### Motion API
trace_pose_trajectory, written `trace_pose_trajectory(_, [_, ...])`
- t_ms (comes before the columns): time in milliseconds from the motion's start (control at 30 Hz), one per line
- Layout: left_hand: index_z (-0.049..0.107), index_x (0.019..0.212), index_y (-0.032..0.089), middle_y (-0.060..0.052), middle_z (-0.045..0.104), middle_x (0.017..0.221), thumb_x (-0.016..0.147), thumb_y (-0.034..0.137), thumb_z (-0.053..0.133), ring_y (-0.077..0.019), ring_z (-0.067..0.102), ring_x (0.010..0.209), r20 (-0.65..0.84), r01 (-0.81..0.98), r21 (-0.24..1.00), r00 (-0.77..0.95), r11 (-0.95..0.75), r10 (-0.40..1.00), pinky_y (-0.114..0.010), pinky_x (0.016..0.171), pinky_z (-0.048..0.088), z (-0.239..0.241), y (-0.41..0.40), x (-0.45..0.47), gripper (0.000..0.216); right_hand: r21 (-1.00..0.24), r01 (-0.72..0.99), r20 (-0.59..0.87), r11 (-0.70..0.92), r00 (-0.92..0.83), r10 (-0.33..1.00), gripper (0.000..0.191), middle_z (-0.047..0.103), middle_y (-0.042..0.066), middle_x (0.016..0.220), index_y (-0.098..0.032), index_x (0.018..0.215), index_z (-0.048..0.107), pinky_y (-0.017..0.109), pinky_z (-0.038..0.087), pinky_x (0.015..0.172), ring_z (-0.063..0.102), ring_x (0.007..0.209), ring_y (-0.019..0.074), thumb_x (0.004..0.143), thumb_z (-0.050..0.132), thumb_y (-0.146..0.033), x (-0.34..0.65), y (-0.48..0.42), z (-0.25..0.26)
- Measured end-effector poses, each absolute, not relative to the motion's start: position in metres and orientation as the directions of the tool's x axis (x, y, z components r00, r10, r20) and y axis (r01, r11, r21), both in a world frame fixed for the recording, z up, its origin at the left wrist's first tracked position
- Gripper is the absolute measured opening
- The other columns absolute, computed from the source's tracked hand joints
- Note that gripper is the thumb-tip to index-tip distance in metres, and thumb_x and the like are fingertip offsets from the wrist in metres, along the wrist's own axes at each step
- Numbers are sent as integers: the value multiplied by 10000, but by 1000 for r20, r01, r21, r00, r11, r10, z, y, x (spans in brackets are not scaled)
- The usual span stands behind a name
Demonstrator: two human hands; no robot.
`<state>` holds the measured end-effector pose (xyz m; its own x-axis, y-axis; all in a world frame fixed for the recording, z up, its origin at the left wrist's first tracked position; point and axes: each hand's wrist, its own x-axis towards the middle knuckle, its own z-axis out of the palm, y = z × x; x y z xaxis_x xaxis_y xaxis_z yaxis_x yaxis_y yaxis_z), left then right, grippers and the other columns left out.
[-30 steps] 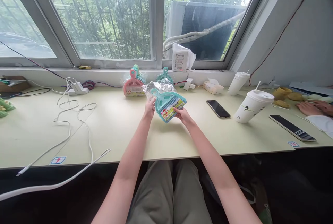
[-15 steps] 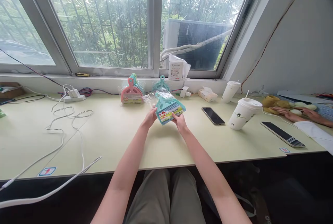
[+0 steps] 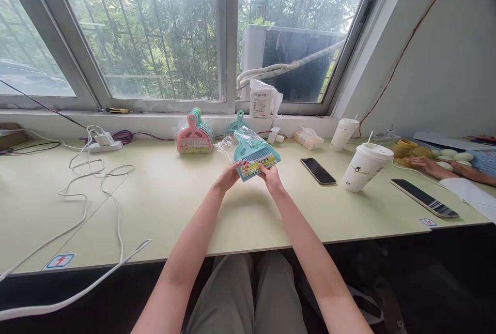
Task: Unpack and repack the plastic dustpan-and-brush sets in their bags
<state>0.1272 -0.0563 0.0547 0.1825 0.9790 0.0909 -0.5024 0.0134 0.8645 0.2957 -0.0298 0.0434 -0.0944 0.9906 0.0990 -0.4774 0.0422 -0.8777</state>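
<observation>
Above the table, a teal dustpan and brush set [image 3: 253,154] in a clear plastic bag is held between my two hands, tilted with its handle pointing away from me. My left hand [image 3: 229,175] is closed on the lower left edge of the set. At the lower right edge, my right hand [image 3: 270,175] pinches it, thumb across the printed label. Behind and to the left, a row of bagged sets stands upright with a pink dustpan set [image 3: 194,137] in front. Another teal dustpan set [image 3: 237,123] stands by the wall, partly hidden behind the held one.
On the right are a phone [image 3: 318,171], a white cup with straw [image 3: 364,167], a second cup [image 3: 344,135], another phone [image 3: 424,198] and a tissue pack [image 3: 309,139]. Another person's hands [image 3: 430,166] rest at the far right. White cables [image 3: 116,215] trail across the left.
The set in my hands has turned a little and shifted slightly right. My left hand has slid down to its lower left edge. The camera view has shifted slightly.
</observation>
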Motion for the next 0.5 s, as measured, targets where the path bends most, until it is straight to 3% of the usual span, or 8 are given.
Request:
trace_pose_trajectory(133, [589, 1226, 170, -100, 671, 1187, 852, 367, 626, -249, 629, 1094, 75, -448, 894, 173, 11, 982, -388, 978, 481, 57, -62, 133, 425, -891, -453, 68, -2, -139, 988, 310, 727, 76, 995, -154, 916, 656, 384, 601, 844, 685, 960, 235, 662, 815, -231, 302, -29, 48])
trace_pose_trajectory(333, [573, 1255, 231, -101, 600, 1311, 835, 444, 640, -301, 546, 1219, 80, -432, 899, 326, 73, 942, -451, 979, 456, 55, -64, 145, 476, -856, -513, 74, 63, 0, 997, 265, 721, 66, 1010, -160, 900, 642, 368, 592, 871, 681, 978, 221, 684, 792, -195, 308, -29, 49])
trace_pose_trajectory(400, [577, 1257, 237, -95, 595, 1318, 844, 540, 585, -310, 491, 1277, 138, -489, 870, 349, 54, 927, -450, 1002, 428, 57, -63, 147, 513, -842, -534, 73, 75, 25, 997, 261, 720, 61, 1015, -166, 909, 637, 369, 587, 885, 678, 992, 218, 692, 782, -186, 309, -30, 49])
trace_pose_trajectory(500, [578, 1262, 218, -103, 613, 1281, 819, 710, 462, -319, 471, 1287, 253, -640, 766, 222, -55, 942, -450, 1010, 413, 60, -61, 144, 672, -836, -546, 63, 48, -8, 998, 248, 723, 66, 999, -155, 900, 646, 368, 587, 883, 688, 958, 216, 691, 780, -167, 309, -31, 50])
